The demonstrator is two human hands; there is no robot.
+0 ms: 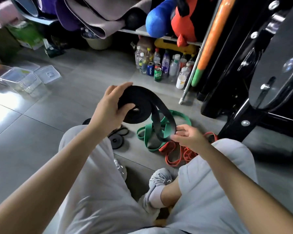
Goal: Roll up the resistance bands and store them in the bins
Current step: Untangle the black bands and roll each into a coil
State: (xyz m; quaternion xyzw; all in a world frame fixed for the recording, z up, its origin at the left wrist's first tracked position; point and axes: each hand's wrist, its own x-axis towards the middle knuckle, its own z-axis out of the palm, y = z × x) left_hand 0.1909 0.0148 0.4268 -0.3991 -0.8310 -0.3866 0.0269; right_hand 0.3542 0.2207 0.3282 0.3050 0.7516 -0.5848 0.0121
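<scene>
My left hand (108, 107) grips a wide black resistance band (139, 105), partly wound into a thick coil held above the floor. Its loose tail loops down to my right hand (188, 135), which pinches the end of the loop. Under them on the floor lie a green band (159, 130) in loose loops and an orange band (181, 152) tangled beside my right knee. Two small rolled black bands (116, 141) sit by my left knee. Clear plastic bins (22, 78) stand on the floor at far left.
Several bottles and cans (161, 66) cluster under a shelf holding mats and padded gear (157, 19). A black machine frame (254, 81) fills the right side. An orange-and-green padded bar (210, 39) leans against it. I sit with crossed legs on grey tiles (41, 132).
</scene>
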